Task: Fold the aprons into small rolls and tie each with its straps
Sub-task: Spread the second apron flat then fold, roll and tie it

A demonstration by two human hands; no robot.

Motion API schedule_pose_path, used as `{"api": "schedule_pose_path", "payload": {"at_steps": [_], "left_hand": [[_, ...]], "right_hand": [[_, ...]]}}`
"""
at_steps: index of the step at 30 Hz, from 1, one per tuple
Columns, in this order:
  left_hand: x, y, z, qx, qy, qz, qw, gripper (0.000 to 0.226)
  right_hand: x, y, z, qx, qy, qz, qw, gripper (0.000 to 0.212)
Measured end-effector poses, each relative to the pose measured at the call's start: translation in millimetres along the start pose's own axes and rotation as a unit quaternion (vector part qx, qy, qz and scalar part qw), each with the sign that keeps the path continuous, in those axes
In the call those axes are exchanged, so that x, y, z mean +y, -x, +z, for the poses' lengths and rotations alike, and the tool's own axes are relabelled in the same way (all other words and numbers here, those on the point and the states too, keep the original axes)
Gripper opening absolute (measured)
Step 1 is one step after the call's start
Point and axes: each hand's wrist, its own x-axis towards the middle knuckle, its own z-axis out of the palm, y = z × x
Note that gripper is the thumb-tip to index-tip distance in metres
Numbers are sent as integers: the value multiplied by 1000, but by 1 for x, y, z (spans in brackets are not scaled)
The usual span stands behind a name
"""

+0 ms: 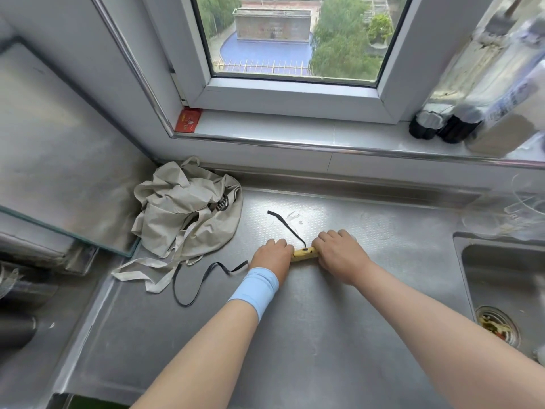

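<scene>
The left hand and right hand each grip an end of the yellow roll mid-counter, likely keeping it tight. Its black straps trail loose, ready for tying. The beige apron lies crumpled in the corner, not yet folded.

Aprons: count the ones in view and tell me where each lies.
2. The yellow apron is a tight roll gripped by the left hand and the right hand at the middle of the counter. The beige apron lies crumpled at its back left corner. No other shows.
</scene>
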Motion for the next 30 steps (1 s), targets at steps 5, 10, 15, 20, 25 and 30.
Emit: {"api": "schedule_pose_path", "payload": {"at_steps": [5,10,15,20,25,30], "left_hand": [[-9,27,-9,-99,200,-47,974,39],[3,66,-42,-159,317,-71,932,25],[16,108,-68,-126,461,-143,867,20],[31,161,-83,-103,674,-133,719,26],[40,213,-92,-119,725,-89,673,28],[42,248,-104,-111,752,-48,647,24]], "right_hand": [[-13,10,-49,-65,-114,-7,991,35],[-20,22,-95,-108,-83,-48,989,33],[-37,54,-117,140,17,-72,987,46],[-81,101,-119,189,40,-115,974,67],[-109,120,-121,233,59,-105,965,50],[-127,128,-149,356,20,-101,929,40]]}}
